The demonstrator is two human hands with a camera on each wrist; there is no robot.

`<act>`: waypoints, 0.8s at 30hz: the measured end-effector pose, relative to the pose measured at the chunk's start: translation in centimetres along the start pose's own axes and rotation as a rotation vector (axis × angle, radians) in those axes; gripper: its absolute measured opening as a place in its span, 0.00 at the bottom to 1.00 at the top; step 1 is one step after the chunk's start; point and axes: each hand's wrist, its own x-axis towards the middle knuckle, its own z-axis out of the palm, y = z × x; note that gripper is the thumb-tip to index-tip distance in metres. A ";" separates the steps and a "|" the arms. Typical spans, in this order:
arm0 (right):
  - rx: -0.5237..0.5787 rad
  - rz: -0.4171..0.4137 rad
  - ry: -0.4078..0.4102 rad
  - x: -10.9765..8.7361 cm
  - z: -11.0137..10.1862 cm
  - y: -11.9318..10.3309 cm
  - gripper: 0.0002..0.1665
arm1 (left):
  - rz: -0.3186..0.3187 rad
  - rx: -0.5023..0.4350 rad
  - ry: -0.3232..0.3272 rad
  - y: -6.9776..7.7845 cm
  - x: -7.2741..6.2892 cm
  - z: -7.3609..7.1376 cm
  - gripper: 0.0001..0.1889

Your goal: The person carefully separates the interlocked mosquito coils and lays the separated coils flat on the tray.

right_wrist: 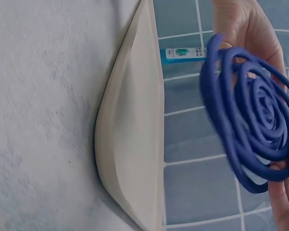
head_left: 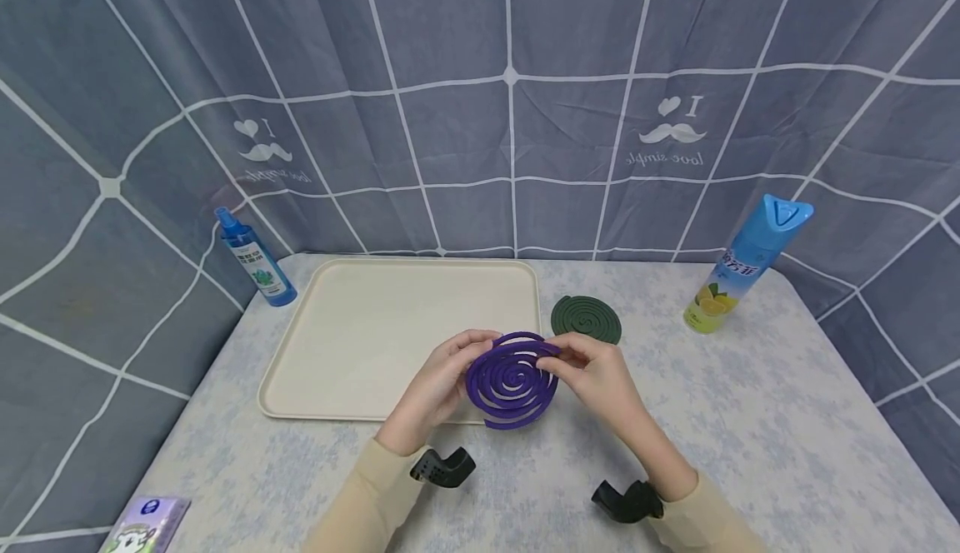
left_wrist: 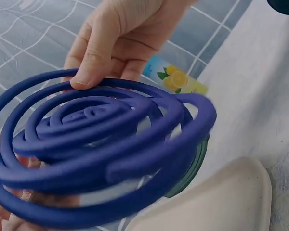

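A purple mosquito coil [head_left: 513, 380] is held up between both hands, over the tray's near right corner. Its rings stand partly spread apart from one another, as the purple coil [left_wrist: 111, 139] shows in the left wrist view. At its left edge my left hand [head_left: 442, 374] grips it, with fingers behind the rings. My right hand [head_left: 592, 370] pinches the upper right rings between thumb and fingers; its thumb [left_wrist: 89, 72] presses on top of them. Beyond the right hand, a dark green mosquito coil [head_left: 587, 320] lies flat on the table.
A cream tray [head_left: 397, 320] lies left of centre on the marbled table [head_left: 750, 420]. Left of it stands a blue spray bottle [head_left: 257, 259]. A blue and yellow aerosol can [head_left: 746, 264] with lemon pictures stands at the back right. A purple tissue pack [head_left: 146, 524] lies front left.
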 end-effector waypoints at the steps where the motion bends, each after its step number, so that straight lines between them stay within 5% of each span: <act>1: 0.024 0.034 -0.010 0.0 0.0 0.1 0.11 | 0.004 -0.006 -0.012 0.0 0.0 -0.1 0.20; 12: 0.377 0.269 -0.199 0.4 -0.2 1.3 0.15 | 0.100 0.164 -0.152 0.0 -0.6 -1.1 0.22; 19: 0.601 0.384 -0.227 0.4 -0.3 2.1 0.07 | 0.235 0.244 -0.262 -0.6 -1.0 -1.4 0.40; 24: 0.657 0.455 -0.177 0.3 -0.3 2.3 0.11 | 0.257 0.315 -0.202 -1.0 -1.4 -0.8 0.38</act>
